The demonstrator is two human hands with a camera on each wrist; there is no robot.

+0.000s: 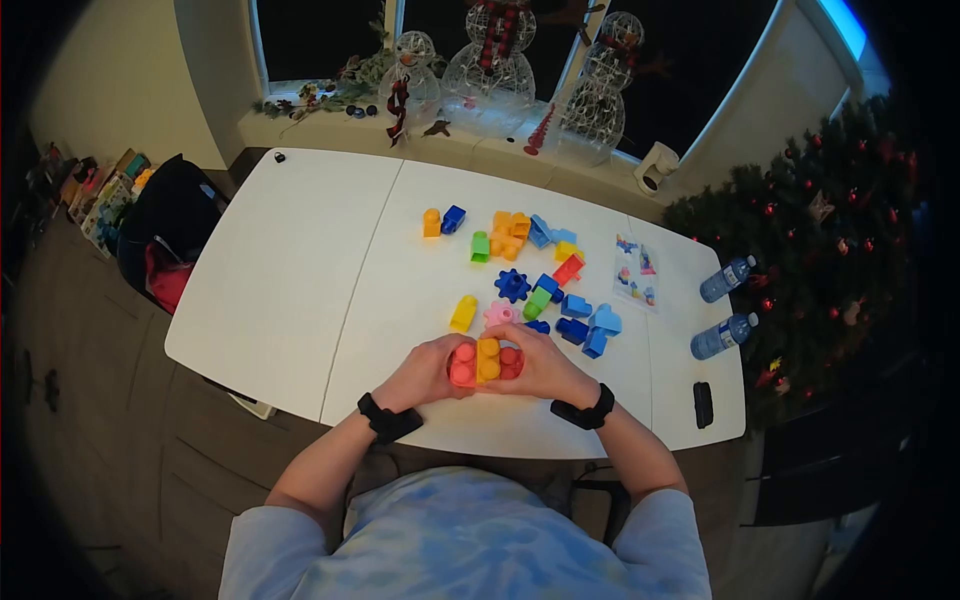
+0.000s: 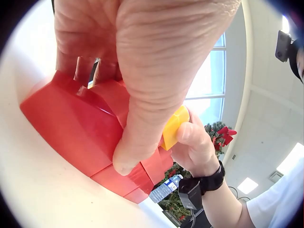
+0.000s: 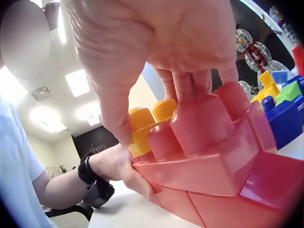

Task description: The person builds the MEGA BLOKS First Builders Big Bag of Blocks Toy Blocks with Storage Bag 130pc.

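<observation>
Near the table's front edge, the left hand (image 1: 424,372) grips the left side of a red block piece (image 1: 463,366), thumb pressed along its side in the left wrist view. The right hand (image 1: 545,368) holds its right side, fingers curled over. Between the hands a yellow-orange block (image 1: 488,360) sits among the red studs; in the right wrist view the right thumb touches this yellow-orange block (image 3: 142,130). Several red parts (image 3: 204,166) are joined in layers. Just beyond the hands lie a pink gear-shaped piece (image 1: 502,314) and a yellow block (image 1: 464,313).
Loose blue blocks (image 1: 574,331), a blue gear (image 1: 513,285), orange blocks (image 1: 510,235) and a green block (image 1: 480,246) lie beyond the hands. A picture sheet (image 1: 636,272), two water bottles (image 1: 724,336) and a black case (image 1: 703,405) are on the right.
</observation>
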